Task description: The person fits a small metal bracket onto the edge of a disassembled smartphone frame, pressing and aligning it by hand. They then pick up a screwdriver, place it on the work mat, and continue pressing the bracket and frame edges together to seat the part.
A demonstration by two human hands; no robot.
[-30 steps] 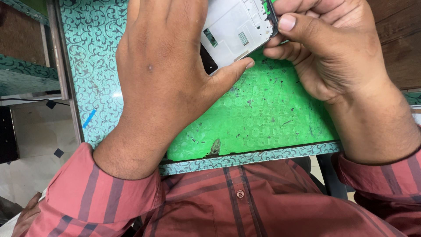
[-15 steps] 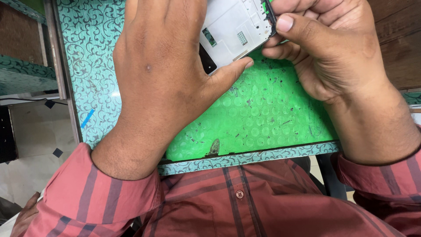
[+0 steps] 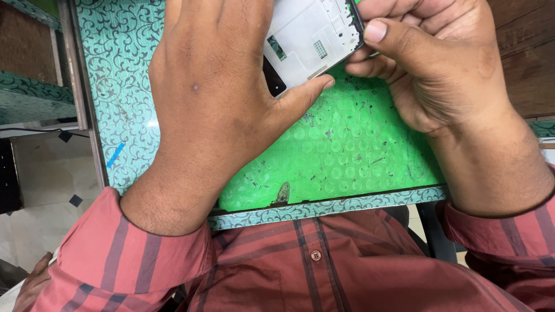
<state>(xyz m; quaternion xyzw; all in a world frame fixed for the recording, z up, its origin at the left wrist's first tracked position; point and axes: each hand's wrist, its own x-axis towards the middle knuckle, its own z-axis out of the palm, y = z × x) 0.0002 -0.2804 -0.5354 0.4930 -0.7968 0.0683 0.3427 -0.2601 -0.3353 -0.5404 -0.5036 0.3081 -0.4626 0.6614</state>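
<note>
Above the near edge of the green mat [image 3: 347, 162], the left hand [image 3: 214, 110] and right hand [image 3: 439, 63] pinch by its rims a white phone frame [image 3: 309, 37], likely light, thin, rigid and easily cracked if flexed.

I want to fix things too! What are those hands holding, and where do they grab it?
Both hands hold an opened white phone frame. The left hand covers its left side, thumb under the bottom edge. The right hand pinches the right edge.
</note>
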